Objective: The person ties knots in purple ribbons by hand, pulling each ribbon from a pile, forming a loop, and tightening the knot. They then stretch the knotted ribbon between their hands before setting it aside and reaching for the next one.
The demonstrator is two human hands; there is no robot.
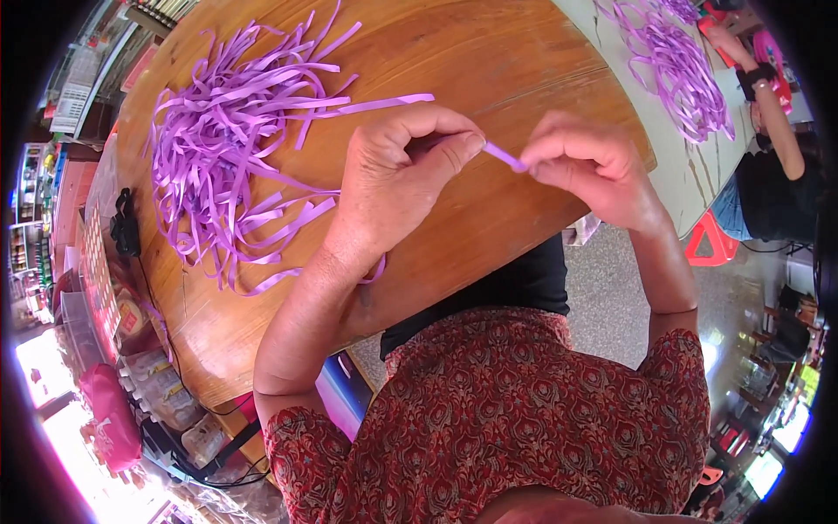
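Note:
Above the wooden table, a short stretch of purple ribbon (pixel 502 156) runs between my two hands. My left hand (pixel 406 170) pinches it between thumb and forefinger, and part of the ribbon is hidden behind that hand. The ribbon's other end meets the fingertips of my right hand (pixel 589 166), which is slightly blurred but closed in a pinch. To the left lies a big tangled pile of purple ribbons (pixel 223 140), with one strand reaching right, just above my left hand. A loose ribbon end shows below my left wrist.
The wooden table (pixel 515 52) has a curved near edge. Beyond its right side, a pale table (pixel 602 26) carries another purple ribbon heap (pixel 676 74). A co-worker's arm (pixel 777 127) is at the far right, near a red stool (pixel 711 237). A black cable (pixel 161 301) hangs at the left.

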